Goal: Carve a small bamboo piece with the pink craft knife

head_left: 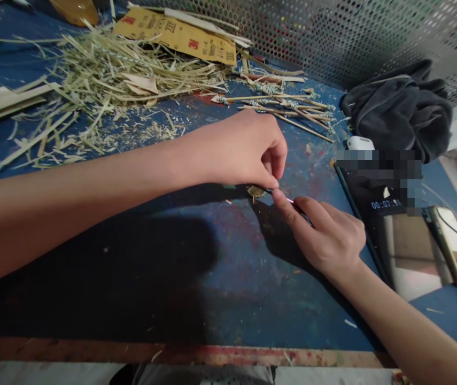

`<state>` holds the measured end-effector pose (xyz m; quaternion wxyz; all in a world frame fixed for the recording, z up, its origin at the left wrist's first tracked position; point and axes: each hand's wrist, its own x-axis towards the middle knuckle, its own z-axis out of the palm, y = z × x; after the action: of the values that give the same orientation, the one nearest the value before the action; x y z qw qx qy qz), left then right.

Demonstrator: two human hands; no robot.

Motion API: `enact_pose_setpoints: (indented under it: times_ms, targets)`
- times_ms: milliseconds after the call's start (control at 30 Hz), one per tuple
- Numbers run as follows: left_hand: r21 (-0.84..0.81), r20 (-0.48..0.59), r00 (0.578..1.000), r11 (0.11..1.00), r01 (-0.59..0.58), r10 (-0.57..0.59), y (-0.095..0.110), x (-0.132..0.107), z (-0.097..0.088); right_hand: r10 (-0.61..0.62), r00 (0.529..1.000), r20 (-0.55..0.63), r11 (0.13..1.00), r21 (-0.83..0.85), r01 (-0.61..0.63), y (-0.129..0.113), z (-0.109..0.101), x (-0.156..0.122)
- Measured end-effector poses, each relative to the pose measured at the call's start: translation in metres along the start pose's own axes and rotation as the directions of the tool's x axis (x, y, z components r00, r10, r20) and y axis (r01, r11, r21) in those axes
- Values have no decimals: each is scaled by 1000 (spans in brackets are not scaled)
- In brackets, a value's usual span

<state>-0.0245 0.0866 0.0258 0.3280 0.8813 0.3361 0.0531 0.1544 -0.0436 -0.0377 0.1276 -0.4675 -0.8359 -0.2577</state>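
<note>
My left hand reaches across the blue worktable with its fingers pinched on a small tan piece lying on the surface. My right hand is closed round a thin dark tool, its forefinger stretched along it. The tool's tip meets the small piece just under my left fingertips. Most of the tool is hidden inside my right hand.
A heap of pale bamboo shavings and yellow sandpaper sheets lie at the back left. Thin wrapped sticks lie behind my hands. A dark cloth, a tablet showing a timer and a phone sit right. Perforated metal backs the table.
</note>
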Motion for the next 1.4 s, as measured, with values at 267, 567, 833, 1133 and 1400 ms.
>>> enact_pose_setpoints:
  times_ms: [267, 567, 833, 1133, 1400]
  targets:
    - [96, -22, 996, 992, 84, -82, 16, -9, -3, -9, 998, 56, 999, 45, 7, -4, -5, 0]
    - [129, -114, 994, 991, 17, -2, 12, -6, 1, -57, 993, 108, 998, -4, 57, -6, -5, 1]
    - [63, -104, 994, 998, -10, 16, 4, 1, 4, -79, 994, 75, 996, -29, 82, -4, -4, 2]
    - [47, -108, 994, 999, -13, 18, 4, 0, 4, 42, 967, 252, 990, 123, -75, -5, -10, 6]
    - [58, -109, 993, 998, -27, 33, 4, -3, 4, 76, 882, 465, 945, 249, -213, -5, -5, 11]
